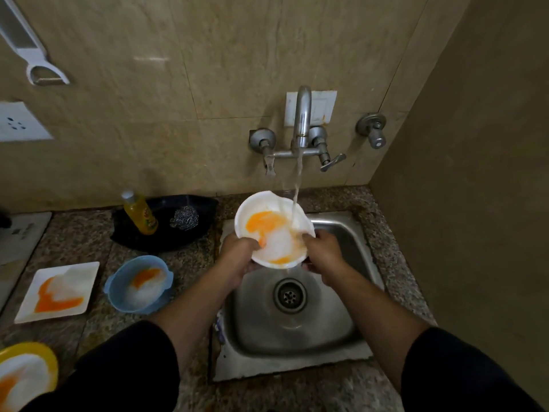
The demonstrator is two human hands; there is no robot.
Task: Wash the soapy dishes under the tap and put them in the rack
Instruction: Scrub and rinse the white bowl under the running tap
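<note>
Both hands hold a round white bowl [273, 230] smeared with orange residue and foam, tilted over the far left part of a square stainless-steel sink [341, 331]. The left hand [237, 257] grips the bowl's near left rim, thumb inside the rim; the right hand [322, 254] clasps the near right rim, fingers curled under it. A thin stream of water [298, 179] falls from the curved chrome wall tap [302, 117] onto the bowl's far right edge.

Below the bowl the sink's round drain [290, 295] lies uncovered. To the left, on the speckled granite counter [74, 242], a pale blue plastic bowl [139, 288] with foam and orange smears stands just beside the sink's left edge, close under the left forearm. Farther left lies a square white plate [59, 291], soiled the same way, and at the near left corner a yellow-rimmed round dish [26, 373] shows only in part. Beyond the blue bowl a black tray [166, 230] holds a yellow bottle of dish liquid [139, 214] and a steel wool scrubber [184, 218]. A white peeler [35, 58] hangs on the beige tiled wall [178, 84], far left, above a white socket [17, 121].
</note>
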